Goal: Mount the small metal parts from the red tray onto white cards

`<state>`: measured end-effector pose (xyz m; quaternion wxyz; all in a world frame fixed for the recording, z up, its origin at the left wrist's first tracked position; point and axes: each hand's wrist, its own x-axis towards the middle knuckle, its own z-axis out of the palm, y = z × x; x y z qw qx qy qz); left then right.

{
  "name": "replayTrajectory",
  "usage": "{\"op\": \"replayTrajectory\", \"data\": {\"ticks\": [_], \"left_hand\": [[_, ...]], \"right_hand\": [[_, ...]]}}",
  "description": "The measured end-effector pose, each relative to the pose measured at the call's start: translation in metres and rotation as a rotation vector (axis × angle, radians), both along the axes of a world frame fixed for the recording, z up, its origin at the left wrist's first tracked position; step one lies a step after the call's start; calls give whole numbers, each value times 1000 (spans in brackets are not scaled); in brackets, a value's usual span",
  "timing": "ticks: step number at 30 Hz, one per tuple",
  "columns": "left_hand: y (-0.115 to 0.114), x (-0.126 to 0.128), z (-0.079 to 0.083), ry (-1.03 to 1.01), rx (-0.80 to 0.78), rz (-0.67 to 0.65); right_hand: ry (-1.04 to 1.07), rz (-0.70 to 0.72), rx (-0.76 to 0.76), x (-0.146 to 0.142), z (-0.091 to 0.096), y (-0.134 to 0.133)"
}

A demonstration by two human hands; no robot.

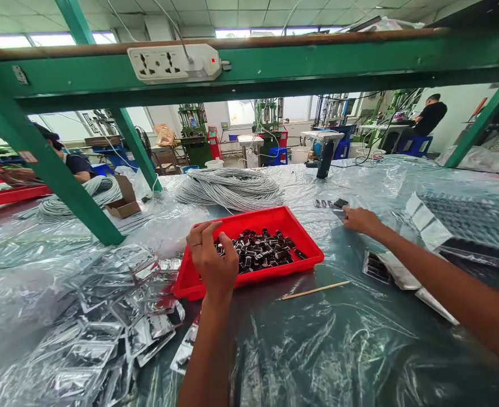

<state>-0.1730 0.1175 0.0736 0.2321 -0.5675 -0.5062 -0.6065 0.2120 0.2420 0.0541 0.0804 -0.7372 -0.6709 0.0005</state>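
Observation:
A red tray sits mid-table and holds a heap of small black parts. My left hand hovers over the tray's left end, fingers curled at the edge of the heap; what they pinch is hidden. My right hand reaches far to the right of the tray, fingers closed at a short row of black parts lying on the plastic sheet. A thin wooden stick lies just in front of the tray.
Clear plastic sheeting covers the table. Silver foil pouches are piled at front left, trays in foil bags at right. Coiled grey cable lies behind the red tray. A green frame post slants at left. Other people work at the far left and back right.

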Motion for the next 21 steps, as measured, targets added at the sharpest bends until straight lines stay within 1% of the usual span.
{"op": "replayTrajectory", "data": {"ticks": [2, 3, 4, 6, 7, 8, 9, 10, 11, 13, 15, 16, 17, 19, 21], "left_hand": [[1, 3, -1, -3, -22, -32], [2, 5, -2, -4, -28, -53], [2, 8, -2, -5, -33, -78], [1, 15, -3, -20, -54, -130], [-2, 19, -3, -37, -77, -155], [-8, 23, -3, -62, -109, -179], [-16, 27, -4, -89, -149, -203], [-26, 31, -5, -115, -193, -225], [-39, 34, -8, -130, -243, -250], [-69, 37, -16, -117, -362, -303], [-99, 36, -29, -32, -537, -356], [-112, 34, -36, 26, -637, -372], [-123, 32, -44, 84, -736, -373], [-138, 29, -57, 180, -884, -323], [-145, 29, -64, 241, -954, -246]], "right_hand": [[26, 117, -35, -3, 15, -37], [67, 222, -71, -8, 25, -59], [137, 356, -135, -16, 35, -81], [299, 664, -332, -41, 53, -122], [346, 832, -420, -57, 59, -139], [380, 963, -458, -74, 63, -151], [398, 1058, -465, -91, 64, -159], [392, 1115, -451, -106, 62, -163], [361, 1130, -407, -117, 58, -164], [246, 1076, -291, -129, 43, -158], [148, 982, -184, -125, 25, -149], [128, 944, -155, -120, 16, -145], [126, 917, -149, -114, 8, -142], [138, 900, -207, -103, -2, -140], [143, 911, -306, -96, -3, -141]]}}
